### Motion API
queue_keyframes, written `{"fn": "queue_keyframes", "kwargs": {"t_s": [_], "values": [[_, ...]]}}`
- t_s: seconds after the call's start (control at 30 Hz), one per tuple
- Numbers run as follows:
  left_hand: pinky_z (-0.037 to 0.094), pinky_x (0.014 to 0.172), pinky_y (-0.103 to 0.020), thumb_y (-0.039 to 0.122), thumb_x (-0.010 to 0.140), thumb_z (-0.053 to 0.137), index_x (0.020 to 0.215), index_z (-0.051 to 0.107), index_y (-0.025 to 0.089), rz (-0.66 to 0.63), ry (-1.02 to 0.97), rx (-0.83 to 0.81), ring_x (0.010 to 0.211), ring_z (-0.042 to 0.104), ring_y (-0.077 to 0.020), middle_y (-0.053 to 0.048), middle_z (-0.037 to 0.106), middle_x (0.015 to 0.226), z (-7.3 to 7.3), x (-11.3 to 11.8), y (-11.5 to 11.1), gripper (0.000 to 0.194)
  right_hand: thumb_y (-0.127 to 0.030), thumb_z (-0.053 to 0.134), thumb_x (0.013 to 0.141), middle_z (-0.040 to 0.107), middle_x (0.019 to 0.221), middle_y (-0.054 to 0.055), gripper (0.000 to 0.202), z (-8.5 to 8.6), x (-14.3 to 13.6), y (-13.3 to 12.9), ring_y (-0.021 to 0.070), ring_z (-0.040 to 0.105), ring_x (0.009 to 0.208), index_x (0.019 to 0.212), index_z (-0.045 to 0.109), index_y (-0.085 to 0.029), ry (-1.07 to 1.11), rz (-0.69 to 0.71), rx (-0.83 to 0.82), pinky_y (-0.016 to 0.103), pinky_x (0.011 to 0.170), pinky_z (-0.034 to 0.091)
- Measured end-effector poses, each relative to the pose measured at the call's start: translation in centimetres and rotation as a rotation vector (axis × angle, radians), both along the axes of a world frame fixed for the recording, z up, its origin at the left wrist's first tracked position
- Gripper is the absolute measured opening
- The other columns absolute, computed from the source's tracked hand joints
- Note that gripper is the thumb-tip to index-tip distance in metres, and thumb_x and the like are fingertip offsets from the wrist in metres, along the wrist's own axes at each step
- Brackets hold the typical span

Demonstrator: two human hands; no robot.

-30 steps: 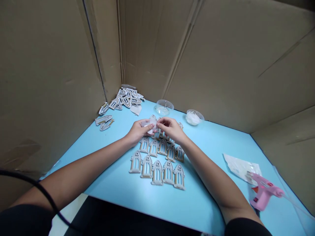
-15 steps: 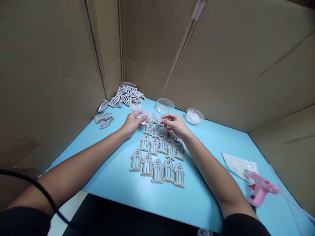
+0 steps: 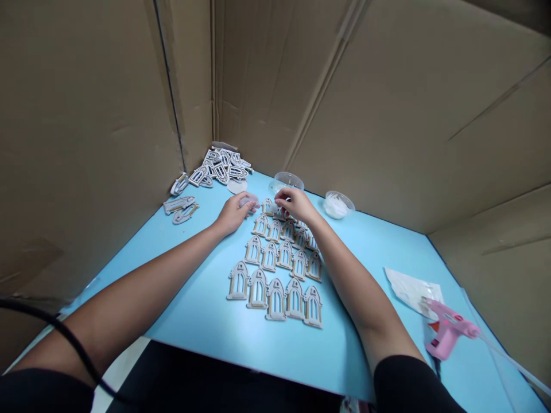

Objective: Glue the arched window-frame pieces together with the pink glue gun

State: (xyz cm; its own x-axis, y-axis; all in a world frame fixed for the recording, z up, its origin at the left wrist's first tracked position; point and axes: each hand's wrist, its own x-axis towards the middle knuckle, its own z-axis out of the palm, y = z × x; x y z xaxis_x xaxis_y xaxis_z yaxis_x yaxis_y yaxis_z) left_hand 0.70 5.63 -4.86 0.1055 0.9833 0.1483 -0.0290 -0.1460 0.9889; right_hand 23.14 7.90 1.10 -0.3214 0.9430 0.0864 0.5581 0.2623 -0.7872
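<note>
My left hand (image 3: 233, 214) is closed round a small translucent plastic cup (image 3: 249, 201) at the far left end of the rows. My right hand (image 3: 295, 204) is in a pinch just to its right, above the farthest row; whatever its fingertips hold is too small to make out. Beneath and in front of my hands lie rows of arched window-shaped pieces (image 3: 276, 299), pale grey with tan edges. My right hand and forearm cover part of the far rows.
Loose arched pieces are heaped (image 3: 221, 166) in the back left corner, near a pale disc (image 3: 237, 186). Two clear tubs (image 3: 288, 180) stand along the back, the right one (image 3: 337, 206) with white contents. A pink glue gun (image 3: 450, 331) and a white packet (image 3: 411, 287) lie right. Cardboard walls surround the table.
My right hand has shifted slightly up and to the left, nearer the cup. My left hand has turned the cup a little and stays in about the same place.
</note>
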Motion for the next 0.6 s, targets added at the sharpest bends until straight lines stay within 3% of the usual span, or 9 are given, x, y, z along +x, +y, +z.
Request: {"fn": "queue_keyframes", "kwargs": {"t_s": [0.07,0.17,0.4,0.6], "values": [[0.048,0.060,-0.024,0.043,0.082,0.076,0.097,0.068,0.017,-0.007,0.022,0.012,0.078,0.073,-0.0185,-0.009,0.081,0.093,-0.2,0.0,0.1,0.030,-0.018,0.072,0.080,0.071,0.079,0.003,0.002,-0.1,-0.5,1.1,0.0172,0.064,0.070,0.080,0.071,-0.020,-0.073,0.015,0.067,0.032,0.073,0.053],[0.049,0.061,-0.025,0.043,0.083,0.074,0.098,0.068,0.018,-0.011,0.044,0.020,0.077,0.073,-0.0193,-0.009,0.081,0.094,-0.4,0.0,0.1,0.030,-0.010,0.072,0.076,0.075,0.081,0.004,0.011,-0.4,-0.8,2.1,0.0195,0.066,0.078,0.081,0.076,-0.018,-0.160,0.050,0.134,0.035,0.083,0.052],[0.050,0.061,-0.026,0.043,0.083,0.074,0.097,0.069,0.018,-0.014,0.060,0.040,0.078,0.073,-0.0202,-0.008,0.080,0.092,-0.7,-0.2,0.3,0.029,-0.010,0.070,0.083,0.078,0.085,0.004,0.014,-1.0,-0.7,3.0,0.0179,0.066,0.079,0.089,0.081,-0.018,-0.248,0.159,0.194,0.031,0.081,0.050],[0.050,0.060,-0.025,0.041,0.085,0.072,0.100,0.069,0.018,-0.004,0.060,0.034,0.077,0.073,-0.0190,-0.008,0.080,0.093,-0.8,-0.2,0.4,0.028,-0.013,0.071,0.085,0.078,0.086,0.004,0.012,-1.5,-0.9,3.4,0.0168,0.065,0.076,0.092,0.080,-0.017,-0.287,0.174,0.219,0.029,0.076,0.049]]}}
